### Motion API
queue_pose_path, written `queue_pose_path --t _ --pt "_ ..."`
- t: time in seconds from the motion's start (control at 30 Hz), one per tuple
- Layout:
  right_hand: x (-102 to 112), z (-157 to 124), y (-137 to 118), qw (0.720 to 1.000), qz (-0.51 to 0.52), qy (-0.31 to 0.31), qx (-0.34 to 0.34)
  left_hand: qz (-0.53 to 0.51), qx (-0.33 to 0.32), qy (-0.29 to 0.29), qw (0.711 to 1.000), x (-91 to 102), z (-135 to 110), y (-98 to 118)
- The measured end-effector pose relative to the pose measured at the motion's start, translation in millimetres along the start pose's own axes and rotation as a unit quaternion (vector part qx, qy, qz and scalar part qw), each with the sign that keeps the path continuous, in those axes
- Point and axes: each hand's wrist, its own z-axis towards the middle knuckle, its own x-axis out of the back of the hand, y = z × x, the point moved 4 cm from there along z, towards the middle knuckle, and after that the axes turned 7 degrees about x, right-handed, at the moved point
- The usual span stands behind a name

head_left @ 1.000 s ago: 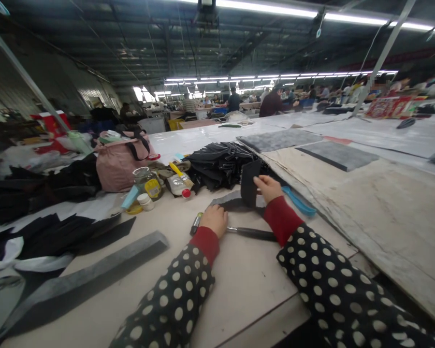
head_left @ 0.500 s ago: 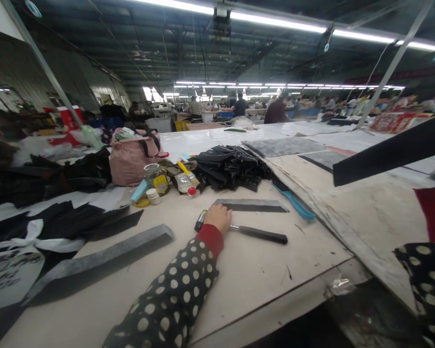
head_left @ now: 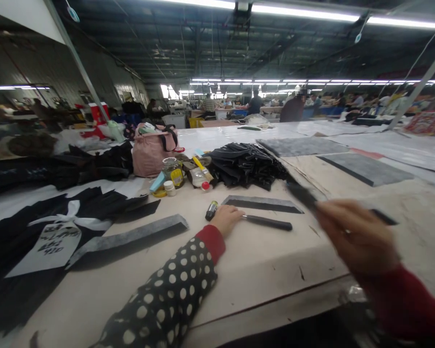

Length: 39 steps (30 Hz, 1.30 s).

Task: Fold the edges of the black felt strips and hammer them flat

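Note:
My left hand [head_left: 227, 220] rests on the table over the metal shaft of a hammer [head_left: 270, 222], fingers curled round it. The hammer's head shows to the left of the hand and its black handle to the right. Just beyond lies a folded black-and-grey strip [head_left: 264, 204]. My right hand [head_left: 358, 237], smeared by motion, is raised over the right side of the table, closed on a long dark strip [head_left: 302, 193]. That strip is blurred and partly hidden by the hand. Another black-and-grey strip [head_left: 130, 241] lies to the left.
A heap of black pieces [head_left: 246, 164] lies at the back. Beside it stand a glass jar [head_left: 173, 171], a yellow-handled brush [head_left: 203, 169] and a pink bag [head_left: 154, 152]. At the left is a tied black bundle with a paper tag [head_left: 54, 246]. A grey panel [head_left: 369, 166] lies at the right.
My right hand has come into view from the right, bringing the dark strip inward. My left hand has shifted the hammer slightly away from me. The view has turned a little left.

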Motion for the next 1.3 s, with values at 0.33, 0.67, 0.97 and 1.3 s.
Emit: queue_pose_path --t 0.33,0.67,0.97,1.3 --pt "-108.3 -27.7 -44.0 0.962 0.073 -0.26 0.032 0.017 0.08 0.067 0.994 28.8 -25.6 -29.1" --pt "-141.0 0.3 -109.5 0.929 0.079 -0.352 0.079 0.007 0.182 0.063 0.981 97.3 -126.8 -89.1" --pt "-168.5 60.9 -132.5 0.864 0.032 -0.491 0.103 0.008 0.215 0.039 0.976 83.1 -135.8 -95.2" --pt "-235.3 31.8 -125.0 0.895 0.046 -0.429 0.115 -0.014 0.185 0.046 0.981 82.4 -134.0 -91.1"
